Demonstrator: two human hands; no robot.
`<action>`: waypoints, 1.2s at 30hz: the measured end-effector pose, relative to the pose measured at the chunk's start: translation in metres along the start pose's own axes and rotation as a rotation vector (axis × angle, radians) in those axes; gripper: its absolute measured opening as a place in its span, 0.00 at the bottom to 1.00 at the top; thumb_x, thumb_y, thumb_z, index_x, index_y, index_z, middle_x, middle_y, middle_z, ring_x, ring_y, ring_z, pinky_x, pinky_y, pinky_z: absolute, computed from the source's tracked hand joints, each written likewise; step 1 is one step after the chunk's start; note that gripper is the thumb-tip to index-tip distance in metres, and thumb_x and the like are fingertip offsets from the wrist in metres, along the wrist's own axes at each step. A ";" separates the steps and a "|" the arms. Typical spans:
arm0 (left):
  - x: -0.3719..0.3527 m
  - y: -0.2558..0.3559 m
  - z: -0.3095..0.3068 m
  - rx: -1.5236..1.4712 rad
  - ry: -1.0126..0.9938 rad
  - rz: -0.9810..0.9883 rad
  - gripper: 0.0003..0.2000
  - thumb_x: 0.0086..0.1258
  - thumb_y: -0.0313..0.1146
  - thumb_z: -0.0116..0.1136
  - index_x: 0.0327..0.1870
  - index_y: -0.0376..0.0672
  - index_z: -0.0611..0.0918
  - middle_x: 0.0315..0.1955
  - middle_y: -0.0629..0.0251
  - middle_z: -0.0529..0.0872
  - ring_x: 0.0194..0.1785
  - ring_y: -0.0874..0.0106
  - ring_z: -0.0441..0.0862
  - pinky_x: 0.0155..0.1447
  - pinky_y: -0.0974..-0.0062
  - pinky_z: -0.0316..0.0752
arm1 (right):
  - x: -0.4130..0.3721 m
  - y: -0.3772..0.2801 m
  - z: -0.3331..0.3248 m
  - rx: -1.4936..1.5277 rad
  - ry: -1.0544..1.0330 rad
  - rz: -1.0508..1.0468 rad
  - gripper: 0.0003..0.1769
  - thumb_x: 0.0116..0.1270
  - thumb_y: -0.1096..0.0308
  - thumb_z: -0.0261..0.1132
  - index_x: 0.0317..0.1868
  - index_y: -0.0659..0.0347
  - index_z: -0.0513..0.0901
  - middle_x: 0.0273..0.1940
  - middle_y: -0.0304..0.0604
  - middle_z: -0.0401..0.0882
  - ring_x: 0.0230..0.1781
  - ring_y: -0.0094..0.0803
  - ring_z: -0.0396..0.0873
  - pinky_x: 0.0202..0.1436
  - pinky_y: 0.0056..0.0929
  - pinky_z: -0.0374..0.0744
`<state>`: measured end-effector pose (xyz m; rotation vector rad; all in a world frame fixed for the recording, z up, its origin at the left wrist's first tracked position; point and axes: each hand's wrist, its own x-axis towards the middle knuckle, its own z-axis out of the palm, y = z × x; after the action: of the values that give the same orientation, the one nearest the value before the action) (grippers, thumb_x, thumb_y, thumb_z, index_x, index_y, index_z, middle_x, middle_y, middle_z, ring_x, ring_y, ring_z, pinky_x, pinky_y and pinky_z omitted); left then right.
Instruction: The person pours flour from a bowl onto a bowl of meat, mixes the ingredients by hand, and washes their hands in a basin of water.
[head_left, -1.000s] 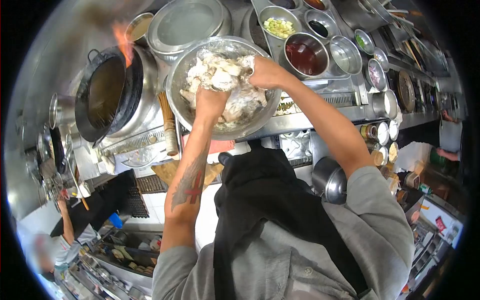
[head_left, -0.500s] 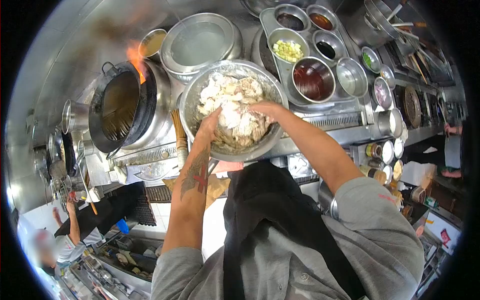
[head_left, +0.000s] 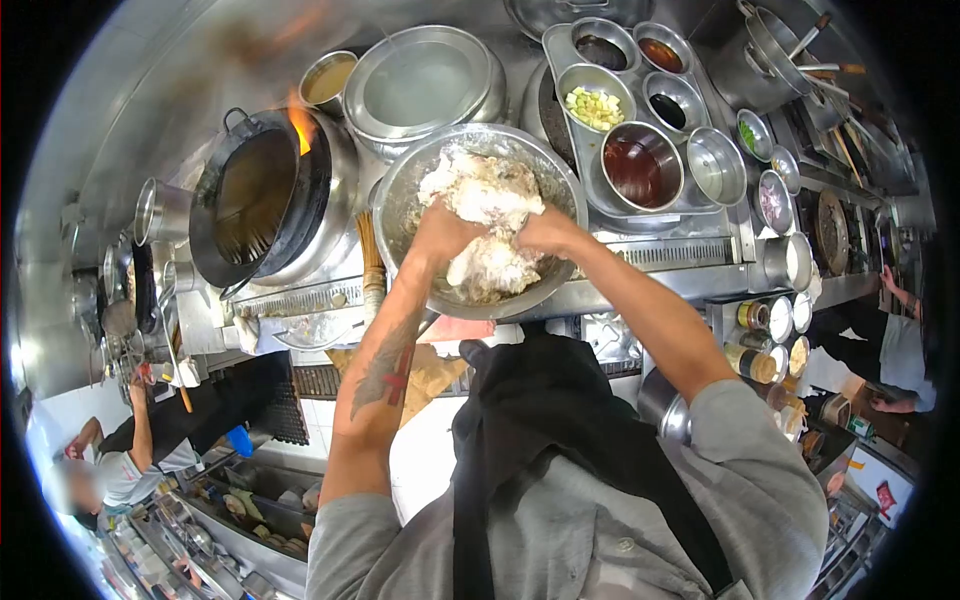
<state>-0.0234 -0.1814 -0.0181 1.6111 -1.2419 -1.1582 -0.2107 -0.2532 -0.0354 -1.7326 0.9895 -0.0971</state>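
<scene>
A large metal bowl (head_left: 560, 275) holds lumpy pieces coated in white flour (head_left: 490, 190). Both hands are inside it, with floury pieces between and around them. My left hand (head_left: 443, 235) is at the left of the heap, its fingers curled into the pieces and partly hidden by them. From the right, my right hand (head_left: 545, 232) reaches in, its fingers bent against the floury mass and their tips out of sight.
Flame (head_left: 300, 122) rises beside a dark wok of oil (head_left: 255, 195) at the left. Behind the bowl stands a lidded-looking pot (head_left: 425, 85). A tray of sauce containers (head_left: 640, 165) is at the right. A co-worker (head_left: 130, 470) stands at lower left, another person (head_left: 905, 350) far right.
My hands have moved closer together in the bowl and the floury pieces between them have shifted. The whole view has moved a little, so the bowl now appears farther right.
</scene>
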 end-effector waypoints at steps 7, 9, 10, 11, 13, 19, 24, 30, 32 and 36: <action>0.004 0.032 -0.031 0.847 0.067 0.172 0.19 0.53 0.35 0.70 0.45 0.37 0.85 0.44 0.48 0.86 0.50 0.55 0.84 0.55 0.64 0.77 | 0.024 -0.044 -0.043 -0.768 -0.095 -0.052 0.21 0.55 0.63 0.58 0.45 0.67 0.85 0.43 0.59 0.84 0.45 0.52 0.83 0.50 0.43 0.79; -0.003 0.058 -0.037 0.653 -0.064 0.165 0.17 0.55 0.35 0.67 0.45 0.35 0.85 0.41 0.50 0.88 0.46 0.57 0.85 0.54 0.66 0.77 | 0.009 -0.072 -0.058 -0.769 -0.177 0.024 0.22 0.55 0.64 0.58 0.46 0.69 0.84 0.43 0.60 0.84 0.46 0.51 0.83 0.50 0.43 0.79; -0.010 0.077 -0.041 0.488 -0.142 0.066 0.17 0.57 0.34 0.65 0.45 0.34 0.84 0.40 0.50 0.88 0.45 0.58 0.85 0.53 0.66 0.77 | -0.012 -0.091 -0.064 -0.509 -0.141 0.119 0.22 0.55 0.67 0.58 0.48 0.71 0.83 0.44 0.63 0.83 0.47 0.51 0.83 0.50 0.42 0.78; -0.014 0.083 -0.045 0.507 -0.172 -0.025 0.16 0.59 0.33 0.62 0.46 0.33 0.84 0.40 0.51 0.88 0.44 0.62 0.85 0.53 0.67 0.76 | -0.022 -0.102 -0.067 -0.250 -0.109 0.208 0.23 0.54 0.69 0.57 0.49 0.72 0.82 0.45 0.65 0.82 0.49 0.52 0.82 0.50 0.42 0.78; -0.022 0.077 -0.043 0.390 -0.040 0.110 0.16 0.59 0.32 0.62 0.47 0.33 0.84 0.40 0.51 0.88 0.44 0.61 0.85 0.53 0.67 0.76 | 0.010 -0.046 -0.057 -0.255 -0.034 0.095 0.22 0.54 0.70 0.57 0.49 0.73 0.81 0.44 0.65 0.83 0.47 0.51 0.83 0.49 0.41 0.78; -0.031 0.013 -0.042 -0.266 0.282 -0.313 0.19 0.71 0.28 0.51 0.62 0.35 0.76 0.53 0.55 0.83 0.52 0.66 0.81 0.57 0.70 0.76 | -0.002 -0.039 -0.075 -0.217 0.107 -0.045 0.18 0.57 0.67 0.58 0.43 0.71 0.84 0.44 0.59 0.84 0.44 0.50 0.83 0.49 0.39 0.80; -0.052 -0.012 0.036 -0.904 0.320 -0.611 0.27 0.79 0.46 0.33 0.74 0.41 0.60 0.67 0.52 0.68 0.68 0.53 0.69 0.66 0.43 0.67 | 0.102 -0.003 -0.045 -1.236 -0.162 -0.532 0.11 0.56 0.69 0.60 0.32 0.67 0.86 0.37 0.55 0.85 0.44 0.47 0.84 0.47 0.46 0.81; -0.012 -0.007 0.035 -1.386 0.553 -0.681 0.34 0.75 0.61 0.29 0.75 0.49 0.60 0.74 0.55 0.59 0.76 0.47 0.52 0.70 0.27 0.38 | 0.189 -0.017 -0.016 -0.589 -0.296 0.129 0.29 0.64 0.49 0.59 0.61 0.57 0.80 0.68 0.55 0.68 0.70 0.51 0.65 0.70 0.46 0.67; 0.004 -0.045 0.025 -1.415 0.480 -0.580 0.37 0.73 0.66 0.28 0.75 0.49 0.60 0.74 0.54 0.59 0.77 0.46 0.50 0.66 0.21 0.36 | 0.228 0.020 -0.001 -0.439 -0.480 0.206 0.38 0.63 0.39 0.57 0.70 0.49 0.71 0.74 0.51 0.58 0.74 0.49 0.57 0.73 0.48 0.61; 0.020 -0.049 0.016 -1.157 0.466 -0.770 0.34 0.75 0.61 0.34 0.75 0.48 0.60 0.73 0.53 0.61 0.74 0.47 0.56 0.67 0.24 0.45 | 0.227 0.033 0.007 -0.173 -0.407 0.198 0.42 0.55 0.36 0.65 0.66 0.50 0.75 0.70 0.47 0.68 0.71 0.41 0.64 0.71 0.41 0.65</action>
<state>-0.0237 -0.1913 -0.0721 1.2540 0.4308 -1.4069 -0.0782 -0.3978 -0.1548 -1.7075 0.8756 0.4633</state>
